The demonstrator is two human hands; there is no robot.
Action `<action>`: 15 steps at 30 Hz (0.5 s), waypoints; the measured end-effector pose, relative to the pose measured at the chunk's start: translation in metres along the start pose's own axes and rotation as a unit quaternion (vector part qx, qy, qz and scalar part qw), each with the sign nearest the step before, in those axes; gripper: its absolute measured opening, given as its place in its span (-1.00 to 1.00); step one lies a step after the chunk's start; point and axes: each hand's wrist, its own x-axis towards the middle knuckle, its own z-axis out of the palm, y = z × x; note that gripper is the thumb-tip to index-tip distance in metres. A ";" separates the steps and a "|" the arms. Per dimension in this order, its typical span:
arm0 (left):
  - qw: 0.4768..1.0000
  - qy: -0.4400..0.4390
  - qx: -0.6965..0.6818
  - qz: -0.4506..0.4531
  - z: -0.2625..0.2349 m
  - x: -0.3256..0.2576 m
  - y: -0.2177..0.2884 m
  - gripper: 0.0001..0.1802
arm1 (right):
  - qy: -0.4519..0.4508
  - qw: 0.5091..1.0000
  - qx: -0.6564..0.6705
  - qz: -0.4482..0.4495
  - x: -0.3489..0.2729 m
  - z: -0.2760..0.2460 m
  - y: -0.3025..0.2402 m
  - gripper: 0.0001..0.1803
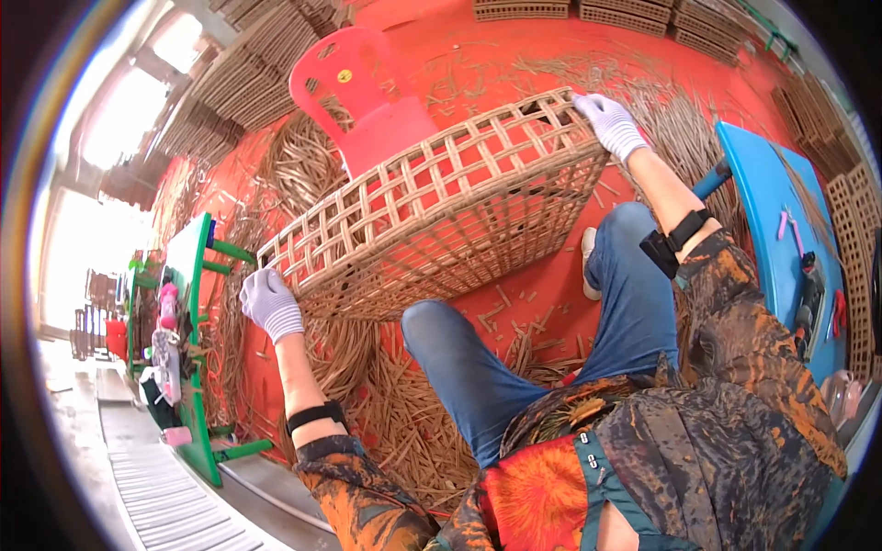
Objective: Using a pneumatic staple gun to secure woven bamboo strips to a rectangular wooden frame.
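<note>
The left hand [269, 305], in a pale glove with a striped cuff, is at the left of the frame, its fingers closed around the lower-left corner of a woven basket [459, 204]. The right hand [609, 127], gloved alike, is above and right of centre, gripping the basket's upper-right corner. The basket, brown and open-meshed, lies between them across the middle of the frame, tilted, its left end lower in the frame than its right.

Black straps circle both forearms, and below the basket are the person's knees in blue jeans [469, 376]. A pink-red chair [390, 138] is just beyond the basket's far side, above centre. Loose brown strips [404, 432] cover much of the red floor [441, 60], thickly at the lower middle.

At the right of the frame, a blue tabletop [758, 197] carries a pink-handled tool [784, 224] and a dark tool [808, 308]. A green tabletop [195, 367], seen nearly edge-on, is at the lower left. Stacks of brown woven pieces [243, 87] fill the upper left, with more along the top right.
</note>
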 end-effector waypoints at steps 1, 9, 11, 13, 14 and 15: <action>0.998 0.030 0.049 -0.028 -0.002 0.002 0.019 -0.87 | 0.002 1.000 -0.009 0.000 0.000 -0.003 0.002 -0.34; 0.953 -0.110 -0.218 0.180 -0.014 0.048 0.147 -0.58 | -0.024 0.999 0.005 0.044 -0.014 -0.011 -0.009 -0.34; 0.941 -0.164 -0.210 0.207 -0.011 0.054 0.150 -0.58 | -0.018 0.999 0.005 0.036 -0.016 -0.005 -0.011 -0.34; 0.934 -0.201 -0.221 0.196 -0.011 0.061 0.147 -0.55 | -0.010 0.999 0.005 0.031 -0.019 0.001 -0.014 -0.33; 0.928 -0.191 -0.251 0.196 -0.004 0.062 0.149 -0.55 | -0.008 0.999 0.007 0.036 -0.018 0.001 -0.013 -0.34; 0.927 -0.192 -0.252 0.199 0.001 0.058 0.150 -0.55 | -0.006 0.999 0.009 0.041 -0.017 0.002 -0.012 -0.34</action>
